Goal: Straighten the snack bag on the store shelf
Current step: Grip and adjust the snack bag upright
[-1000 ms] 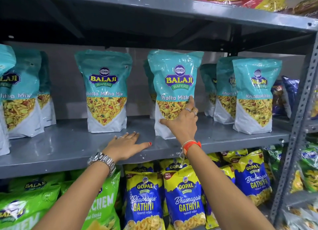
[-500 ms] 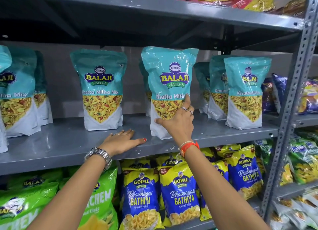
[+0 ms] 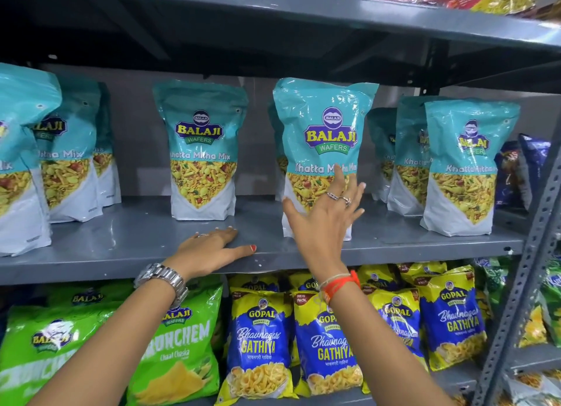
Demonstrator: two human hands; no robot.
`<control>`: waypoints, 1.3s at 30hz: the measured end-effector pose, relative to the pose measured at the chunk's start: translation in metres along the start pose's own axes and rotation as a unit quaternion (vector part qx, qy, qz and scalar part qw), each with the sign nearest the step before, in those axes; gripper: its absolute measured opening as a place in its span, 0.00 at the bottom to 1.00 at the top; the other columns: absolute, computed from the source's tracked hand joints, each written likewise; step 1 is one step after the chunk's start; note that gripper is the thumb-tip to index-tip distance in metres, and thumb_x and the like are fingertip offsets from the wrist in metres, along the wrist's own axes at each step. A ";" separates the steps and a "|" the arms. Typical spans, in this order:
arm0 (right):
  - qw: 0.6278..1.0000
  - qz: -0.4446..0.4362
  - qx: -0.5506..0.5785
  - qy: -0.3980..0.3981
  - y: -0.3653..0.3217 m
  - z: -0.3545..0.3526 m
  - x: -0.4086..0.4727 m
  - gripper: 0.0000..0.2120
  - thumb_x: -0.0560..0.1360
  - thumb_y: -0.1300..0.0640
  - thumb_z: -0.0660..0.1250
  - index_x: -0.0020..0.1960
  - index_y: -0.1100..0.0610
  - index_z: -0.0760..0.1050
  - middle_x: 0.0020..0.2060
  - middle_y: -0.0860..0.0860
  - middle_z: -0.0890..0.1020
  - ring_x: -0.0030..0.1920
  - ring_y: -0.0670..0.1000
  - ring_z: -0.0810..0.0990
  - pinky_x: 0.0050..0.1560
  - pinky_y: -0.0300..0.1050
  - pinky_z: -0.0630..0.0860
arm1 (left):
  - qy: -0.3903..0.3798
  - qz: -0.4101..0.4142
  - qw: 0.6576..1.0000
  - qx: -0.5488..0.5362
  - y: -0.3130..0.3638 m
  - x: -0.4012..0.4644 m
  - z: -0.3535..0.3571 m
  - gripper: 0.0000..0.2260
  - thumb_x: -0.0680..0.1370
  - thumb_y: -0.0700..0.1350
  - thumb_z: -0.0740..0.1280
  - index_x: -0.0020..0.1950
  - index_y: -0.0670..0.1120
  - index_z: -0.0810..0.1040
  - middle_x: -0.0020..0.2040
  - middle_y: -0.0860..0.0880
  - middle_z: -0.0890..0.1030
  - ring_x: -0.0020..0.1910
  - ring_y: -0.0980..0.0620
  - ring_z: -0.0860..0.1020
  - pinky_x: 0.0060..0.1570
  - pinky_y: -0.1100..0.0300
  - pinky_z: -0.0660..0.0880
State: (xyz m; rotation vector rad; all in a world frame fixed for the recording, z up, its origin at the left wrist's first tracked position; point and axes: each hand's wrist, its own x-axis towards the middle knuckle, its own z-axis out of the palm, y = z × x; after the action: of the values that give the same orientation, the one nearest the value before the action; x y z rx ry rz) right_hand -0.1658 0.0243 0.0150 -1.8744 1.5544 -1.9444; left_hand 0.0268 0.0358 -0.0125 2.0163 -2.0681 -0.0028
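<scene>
A teal and white Balaji Khatta Mitha Mix snack bag [image 3: 323, 132] stands upright near the front of the grey metal shelf [image 3: 136, 248], right of centre. My right hand [image 3: 326, 214] is in front of the bag's lower half, fingers spread apart, its fingertips on or very close to the bag's face; it covers the bag's bottom part. My left hand [image 3: 212, 248] lies flat, palm down, on the shelf's front edge, left of the bag, holding nothing.
More of the same teal bags stand along the shelf: one [image 3: 202, 150] to the left, several at the far left [image 3: 63, 150] and right [image 3: 464, 166]. Green and blue-yellow Gopal bags [image 3: 261, 339] fill the shelf below. A perforated upright post [image 3: 528, 269] is at right.
My right hand has let go of the bag's lower edge and its fingers have spread open. The bag stands straighter and faces forward. My left hand stays on the shelf.
</scene>
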 end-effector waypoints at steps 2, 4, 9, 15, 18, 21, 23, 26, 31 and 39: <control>0.997 -0.052 0.046 0.027 -0.015 0.008 -0.017 0.39 0.68 0.50 0.70 0.74 0.57 0.57 0.75 0.61 0.56 0.77 0.62 0.48 0.73 0.64 0.43 | 0.013 -0.018 1.000 -0.001 -0.017 -0.013 -0.004 0.40 0.67 0.74 0.50 0.73 0.53 0.59 0.75 0.52 0.59 0.73 0.49 0.60 0.68 0.51 0.56; 0.994 -0.079 0.071 0.011 -0.029 0.018 -0.028 0.35 0.69 0.55 0.69 0.73 0.58 0.60 0.74 0.60 0.58 0.77 0.62 0.48 0.74 0.61 0.42 | 0.025 -0.032 0.999 0.004 -0.037 -0.025 -0.009 0.42 0.66 0.76 0.49 0.73 0.53 0.60 0.75 0.51 0.61 0.72 0.49 0.61 0.68 0.51 0.57; 0.981 -0.092 0.088 -0.145 -0.059 0.064 -0.029 0.34 0.70 0.61 0.69 0.72 0.63 0.58 0.70 0.61 0.62 0.74 0.62 0.56 0.74 0.56 0.55 | -0.006 -0.050 0.999 -0.002 -0.102 -0.040 -0.028 0.49 0.60 0.79 0.45 0.73 0.52 0.58 0.75 0.51 0.59 0.74 0.51 0.57 0.72 0.50 0.54; 0.983 -0.004 0.055 -0.175 -0.090 0.136 -0.022 0.46 0.66 0.49 0.75 0.73 0.64 0.53 0.69 0.61 0.64 0.70 0.61 0.61 0.70 0.53 0.60 | -0.004 -0.084 0.996 -0.020 -0.176 -0.057 -0.043 0.49 0.58 0.80 0.46 0.73 0.55 0.57 0.76 0.55 0.57 0.74 0.54 0.55 0.71 0.51 0.52; 0.986 0.047 0.052 -0.153 -0.105 0.168 -0.016 0.55 0.62 0.46 0.78 0.75 0.63 0.47 0.68 0.63 0.63 0.69 0.64 0.62 0.68 0.57 0.63 | 0.008 -0.083 0.996 -0.011 -0.196 -0.061 -0.048 0.46 0.60 0.79 0.47 0.73 0.57 0.57 0.75 0.57 0.58 0.73 0.55 0.56 0.70 0.51 0.54; 0.988 0.083 -0.011 -0.131 -0.116 0.194 -0.012 0.62 0.59 0.39 0.77 0.76 0.62 0.43 0.71 0.65 0.60 0.71 0.67 0.61 0.66 0.66 0.66 | 0.031 -0.053 0.998 0.007 -0.201 -0.062 -0.046 0.47 0.61 0.78 0.45 0.73 0.54 0.59 0.75 0.55 0.58 0.73 0.54 0.57 0.70 0.54 0.55; 0.986 0.098 -0.065 -0.122 -0.119 0.205 -0.009 0.63 0.58 0.35 0.76 0.76 0.60 0.42 0.73 0.65 0.56 0.73 0.67 0.58 0.65 0.72 0.64 | 0.061 -0.039 0.997 0.037 -0.199 -0.063 -0.043 0.47 0.61 0.77 0.42 0.73 0.53 0.59 0.75 0.54 0.59 0.73 0.54 0.58 0.70 0.54 0.56; 0.981 0.111 -0.117 -0.112 -0.118 0.213 -0.005 0.65 0.57 0.34 0.76 0.76 0.58 0.40 0.75 0.64 0.54 0.73 0.68 0.56 0.65 0.75 0.62 | 0.087 -0.022 0.994 0.063 -0.198 -0.064 -0.040 0.47 0.62 0.76 0.39 0.73 0.52 0.60 0.75 0.53 0.60 0.73 0.53 0.59 0.69 0.54 0.58; 0.978 0.129 -0.120 -0.114 -0.118 0.221 -0.006 0.67 0.57 0.36 0.77 0.76 0.57 0.35 0.73 0.66 0.56 0.70 0.68 0.63 0.62 0.69 0.69 | 0.098 -0.015 0.992 0.075 -0.198 -0.066 -0.039 0.46 0.62 0.75 0.38 0.73 0.51 0.60 0.75 0.52 0.60 0.73 0.51 0.59 0.67 0.53 0.60; 0.980 0.136 -0.113 -0.092 -0.123 0.215 -0.008 0.67 0.55 0.37 0.78 0.76 0.56 0.38 0.71 0.64 0.61 0.67 0.65 0.67 0.59 0.63 0.75 | 0.090 -0.006 0.992 0.093 -0.197 -0.065 -0.040 0.40 0.69 0.72 0.42 0.73 0.51 0.59 0.75 0.52 0.61 0.73 0.51 0.59 0.67 0.54 0.61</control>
State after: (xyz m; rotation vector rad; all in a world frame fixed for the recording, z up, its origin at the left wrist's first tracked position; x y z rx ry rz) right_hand 0.0723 -0.0399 0.0402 -1.7399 1.9189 -1.4941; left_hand 0.2279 0.0989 -0.0202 2.0491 -2.0066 0.3690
